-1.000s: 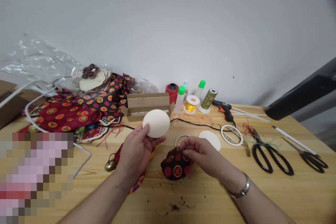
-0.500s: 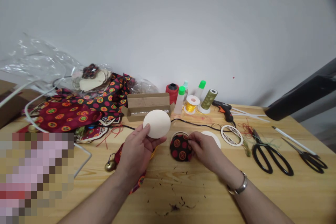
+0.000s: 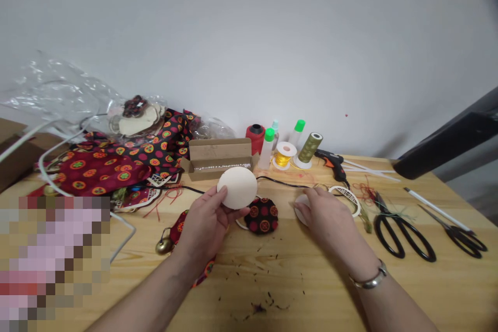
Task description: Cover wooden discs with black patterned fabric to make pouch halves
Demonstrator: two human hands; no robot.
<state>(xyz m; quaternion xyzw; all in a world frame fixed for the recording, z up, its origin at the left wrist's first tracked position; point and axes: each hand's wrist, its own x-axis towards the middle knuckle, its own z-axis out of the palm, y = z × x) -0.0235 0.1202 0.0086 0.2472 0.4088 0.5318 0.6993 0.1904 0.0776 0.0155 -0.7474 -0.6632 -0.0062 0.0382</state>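
Note:
A plain cream-white disc (image 3: 237, 188) is held by its lower left edge in my left hand (image 3: 206, 220), thumb on its face and fingers beneath. My right hand (image 3: 329, 218) has its fingers and thumb closed on a second white disc (image 3: 301, 209) at the tabletop, covering much of it. Between the hands lies a round patch of black patterned fabric (image 3: 264, 217), with a pale ring edge showing at its left. Below my left forearm are more patterned cloth (image 3: 210, 268) and a brass bell (image 3: 164, 245).
Two black-handled scissors (image 3: 404, 236) and a white lattice ring (image 3: 352, 201) lie on the right. Glue bottles (image 3: 266, 150), a yellow cord spool (image 3: 285, 156), a glue gun (image 3: 332, 163) and an open cardboard box (image 3: 220, 153) stand behind. Patterned fabric (image 3: 105, 166) piles up left.
My right hand has left the round fabric patch and moved right onto the second white disc. The patch has shifted slightly left. My left hand with its disc has moved slightly right and down.

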